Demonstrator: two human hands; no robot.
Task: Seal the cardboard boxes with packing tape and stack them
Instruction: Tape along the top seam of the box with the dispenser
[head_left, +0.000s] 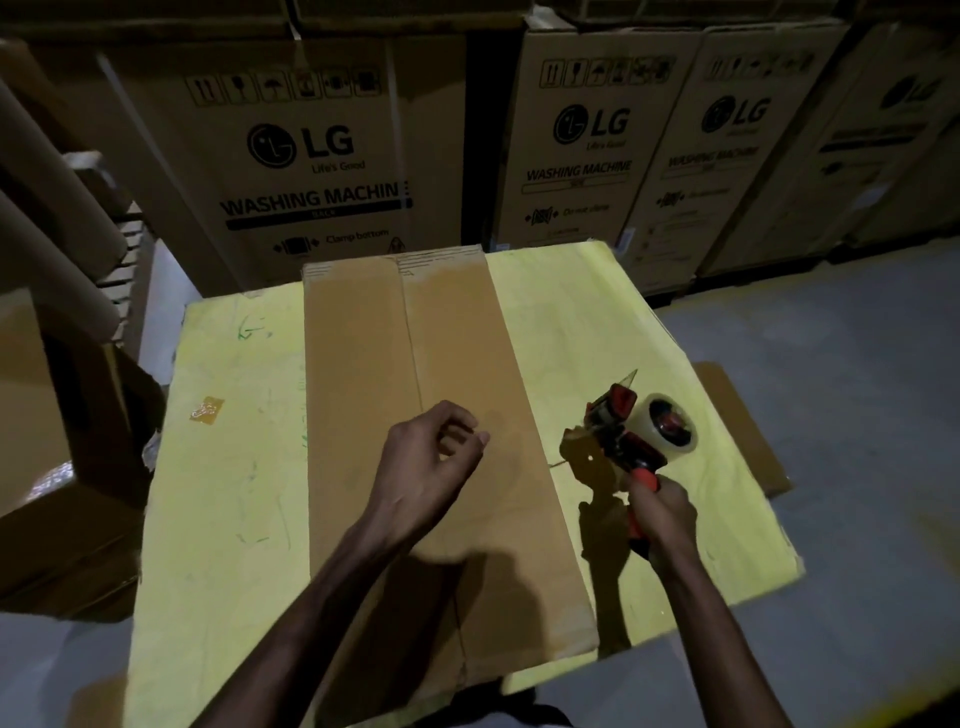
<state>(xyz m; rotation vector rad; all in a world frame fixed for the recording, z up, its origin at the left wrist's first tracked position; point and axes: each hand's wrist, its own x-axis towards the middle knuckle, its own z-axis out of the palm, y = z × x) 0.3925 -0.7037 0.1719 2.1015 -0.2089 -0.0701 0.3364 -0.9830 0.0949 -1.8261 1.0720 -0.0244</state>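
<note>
Cardboard box (415, 364): lies flat and closed on the yellow desk (234, 493), in the centre of the frame, with its middle seam running from the near edge to the far edge.
Left grip (431, 457): over the near half of the box, fingers curled in, thumb close to the forefinger; I cannot tell if it pinches anything.
Right grip (662, 512): lower right of the frame, closed tightly around the red handle of the tape dispenser (618, 436).
Tape dispenser: just beside the box's right edge, over the desk, carrying a roll of clear packing tape (672, 421).
Tape scrap (206, 409): stuck on the desk, left of the box.
Background: LG washing machine cartons (311, 156) across the top of the frame.
</note>
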